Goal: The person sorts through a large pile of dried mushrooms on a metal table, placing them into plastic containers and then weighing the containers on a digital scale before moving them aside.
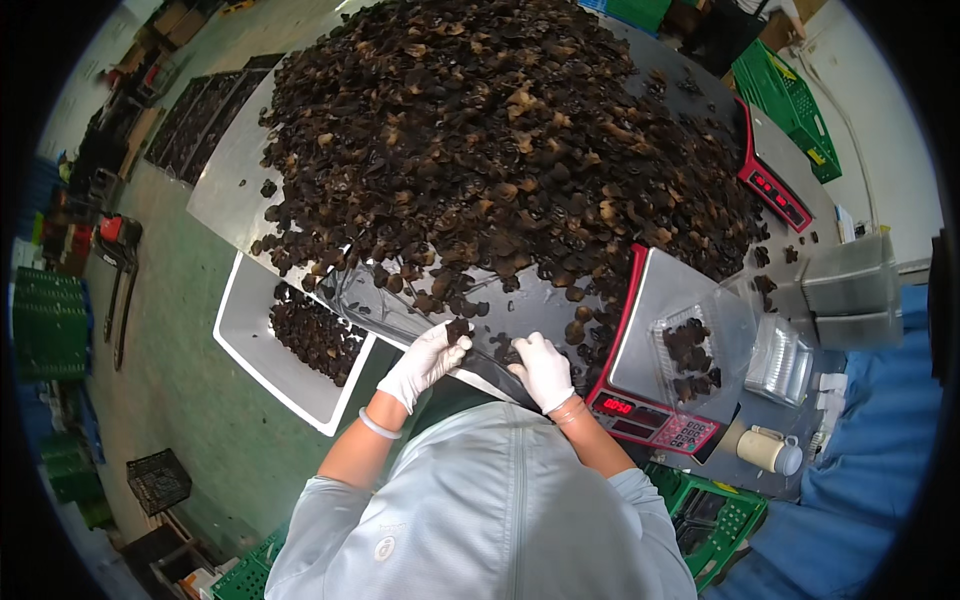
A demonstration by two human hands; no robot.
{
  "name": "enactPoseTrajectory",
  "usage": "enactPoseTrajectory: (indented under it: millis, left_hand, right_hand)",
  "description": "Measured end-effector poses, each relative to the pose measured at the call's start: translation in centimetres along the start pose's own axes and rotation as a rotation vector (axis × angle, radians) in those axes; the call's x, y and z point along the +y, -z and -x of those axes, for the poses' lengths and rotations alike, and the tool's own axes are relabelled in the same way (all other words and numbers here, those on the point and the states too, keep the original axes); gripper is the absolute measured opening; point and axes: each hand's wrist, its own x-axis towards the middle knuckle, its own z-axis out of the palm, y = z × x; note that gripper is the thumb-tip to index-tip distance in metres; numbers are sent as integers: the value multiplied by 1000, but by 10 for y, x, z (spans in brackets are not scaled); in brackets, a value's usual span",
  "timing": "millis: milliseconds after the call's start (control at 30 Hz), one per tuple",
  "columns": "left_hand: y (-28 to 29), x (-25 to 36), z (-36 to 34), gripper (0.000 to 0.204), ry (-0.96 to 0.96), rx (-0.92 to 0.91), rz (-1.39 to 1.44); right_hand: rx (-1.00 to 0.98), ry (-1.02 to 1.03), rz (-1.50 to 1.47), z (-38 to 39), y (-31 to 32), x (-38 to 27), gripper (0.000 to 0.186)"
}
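A large heap of dark brown wood ear mushrooms (480, 150) covers most of the metal table (225, 205) before me. At the near edge, my white-gloved left hand (425, 365) pinches a small wood ear mushroom (458, 330) between thumb and fingers. To its right, my gloved right hand (543, 372) is closed, its curled fingertips low by the dark plastic-covered edge. A dark bit shows beside those fingertips; whether they grip it is unclear. Close to the right hand stands a red-framed scale (625, 365), with a clear open clamshell box (665, 345) of wood ears on its pan.
Below the table's left edge, a white bin (235, 315) holds more mushrooms. A second red scale (770, 190) stands farther right. Clear plastic boxes (780, 360) and a cream lidded mug (765, 450) sit at the right. Green crates (715, 525) lie below; another person stands at the far right.
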Motion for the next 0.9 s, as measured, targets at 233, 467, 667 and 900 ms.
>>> enactPoseTrajectory:
  millis: [233, 467, 667, 900]
  left_hand:
    - [43, 95, 44, 32, -395, 442, 356]
    - [96, 172, 79, 62, -679, 340, 424]
    - [40, 180, 46, 35, -546, 495, -826]
    - [8, 126, -17, 35, -786, -85, -2154]
  right_hand:
    - [141, -62, -57, -19, -16, -18, 37]
    - [-187, -252, -921, -70, -45, -58, 12]
    - [-74, 229, -488, -146, 6, -127, 58]
    - [149, 240, 232, -148, -8, -69, 53]
